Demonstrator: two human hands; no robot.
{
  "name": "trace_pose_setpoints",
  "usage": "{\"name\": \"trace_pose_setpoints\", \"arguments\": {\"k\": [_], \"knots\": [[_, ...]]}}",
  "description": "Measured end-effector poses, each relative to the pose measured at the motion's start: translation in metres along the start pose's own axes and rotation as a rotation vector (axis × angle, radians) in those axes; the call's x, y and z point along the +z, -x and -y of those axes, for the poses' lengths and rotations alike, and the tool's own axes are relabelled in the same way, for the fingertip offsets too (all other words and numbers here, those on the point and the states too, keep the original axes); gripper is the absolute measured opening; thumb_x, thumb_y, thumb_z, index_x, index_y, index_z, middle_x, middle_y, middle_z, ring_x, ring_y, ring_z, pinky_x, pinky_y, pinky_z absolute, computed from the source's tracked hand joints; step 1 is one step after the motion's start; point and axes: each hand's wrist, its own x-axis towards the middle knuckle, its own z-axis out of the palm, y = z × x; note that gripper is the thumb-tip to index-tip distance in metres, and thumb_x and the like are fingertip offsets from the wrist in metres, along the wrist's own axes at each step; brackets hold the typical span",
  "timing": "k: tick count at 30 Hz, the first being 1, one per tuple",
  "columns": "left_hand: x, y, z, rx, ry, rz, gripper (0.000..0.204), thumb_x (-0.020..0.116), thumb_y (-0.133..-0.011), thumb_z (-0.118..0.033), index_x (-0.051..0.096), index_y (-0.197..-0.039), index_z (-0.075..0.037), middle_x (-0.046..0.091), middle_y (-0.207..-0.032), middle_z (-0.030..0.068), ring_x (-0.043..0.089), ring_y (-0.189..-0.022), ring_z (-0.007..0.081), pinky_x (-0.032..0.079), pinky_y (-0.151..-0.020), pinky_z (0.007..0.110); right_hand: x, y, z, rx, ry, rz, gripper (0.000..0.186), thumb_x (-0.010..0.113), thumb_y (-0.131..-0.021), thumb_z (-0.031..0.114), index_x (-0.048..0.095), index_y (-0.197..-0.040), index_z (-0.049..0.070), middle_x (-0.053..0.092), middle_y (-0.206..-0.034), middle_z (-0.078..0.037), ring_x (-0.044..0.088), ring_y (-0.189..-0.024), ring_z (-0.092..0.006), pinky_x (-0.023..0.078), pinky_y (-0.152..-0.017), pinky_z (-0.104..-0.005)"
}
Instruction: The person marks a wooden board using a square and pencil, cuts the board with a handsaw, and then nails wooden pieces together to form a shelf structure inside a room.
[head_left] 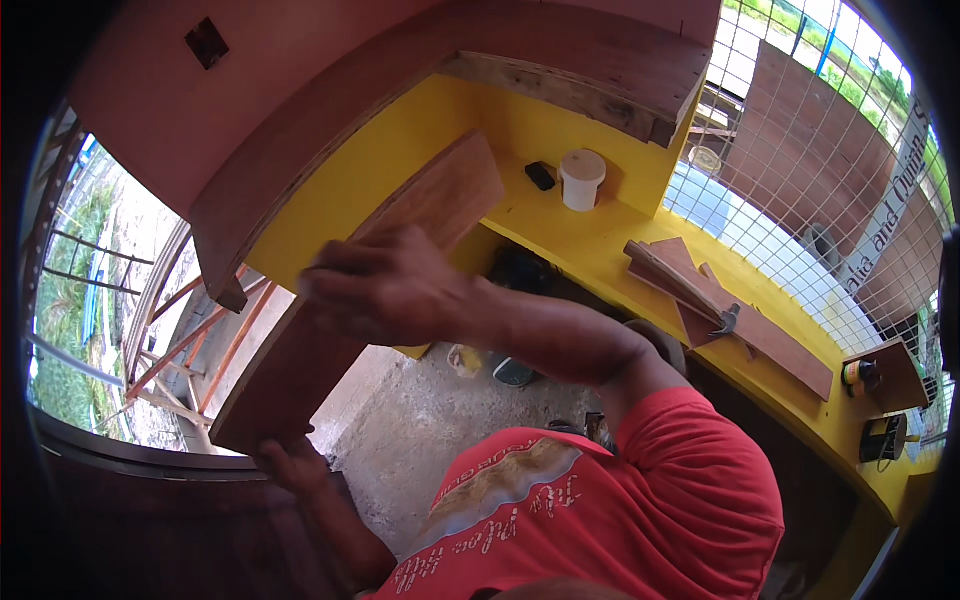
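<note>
A long reddish-brown wooden board (450, 195) slants from the yellow shelf down toward my left side. My left hand (292, 465) is at its lower end, fingers closed on the board's edge. Across the board's middle lies my right hand (385, 287), slightly smeared by motion. Its fingers are curled together over the far edge; whatever they may hold is hidden beneath them.
On the yellow counter (530, 220) stand a white tub (582, 180) and a small black block (540, 176). Further right, a hammer (722, 320) rests among wood pieces (780, 358), near a dark jar (860, 376) and a tape reel (884, 438). Wire mesh (800, 130) closes the right side.
</note>
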Motion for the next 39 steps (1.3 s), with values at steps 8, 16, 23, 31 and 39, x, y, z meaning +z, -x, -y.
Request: {"name": "trace_pose_setpoints", "arguments": {"k": [8, 16, 23, 31, 39], "knots": [[0.01, 0.003, 0.03, -0.215, 0.308, 0.019, 0.06, 0.062, -0.095, -0.04, 0.042, -0.141, -0.006, 0.06, -0.127, 0.0122, 0.066, -0.103, 0.0273, 0.058, -0.066, 0.038, 0.012, 0.151, -0.066, 1.092, -0.95, -0.24, 0.027, 0.077, -0.081, 0.026, 0.063, -0.09, 0.005, 0.056, -0.072, 0.002, 0.046, -0.054, -0.0079, 0.037, -0.048, -0.0253], [0.02, 0.0, 0.055, -0.12, 0.277, 0.172, 0.054, 0.071, -0.091, -0.025, 0.049, -0.132, 0.002, 0.065, -0.117, 0.0152, 0.069, -0.096, 0.0291, 0.06, -0.069, 0.041, 0.012, 0.168, -0.102, 0.888, -1.639, -0.195, 0.009, 0.068, -0.09, 0.015, 0.06, -0.094, 0.014, 0.041, -0.068, 0.007, 0.028, -0.048, -0.0072, 0.023, -0.045, -0.0232], [0.028, -0.002, 0.049, -0.134, -0.014, 0.125, 0.049, 0.071, -0.091, -0.019, 0.048, -0.13, -0.002, 0.064, -0.117, 0.0138, 0.068, -0.093, 0.0276, 0.06, -0.075, 0.041, 0.009, 0.185, -0.123, 0.801, -1.92, -0.096, 0.019, 0.072, -0.08, 0.006, 0.062, -0.096, 0.012, 0.056, -0.085, 0.001, 0.042, -0.062, -0.0107, 0.036, -0.051, -0.026], [0.02, 0.004, 0.06, -0.072, 0.414, -0.132, 0.051, 0.071, -0.091, -0.013, 0.044, -0.133, -0.002, 0.059, -0.12, 0.0117, 0.061, -0.111, 0.0214, 0.053, -0.096, 0.041, 0.021, 0.187, -0.1, 0.782, -1.878, -0.168, 0.028, 0.072, -0.076, -0.003, 0.058, -0.096, 0.01, 0.058, -0.121, -0.008, 0.058, -0.08, -0.0156, 0.046, -0.056, -0.0263], [0.039, -0.018, 0.011, -0.192, -0.158, -0.227, 0.054, 0.065, -0.096, -0.024, 0.041, -0.138, 0.0, 0.057, -0.128, 0.0173, 0.066, -0.1, 0.0242, 0.061, -0.082, 0.037, 0.029, 0.152, -0.117, 0.693, -1.911, -0.051, 0.031, 0.07, -0.082, 0.012, 0.064, -0.112, 0.013, 0.062, -0.111, -0.003, 0.05, -0.071, -0.01, 0.038, -0.053, -0.0225]]}}
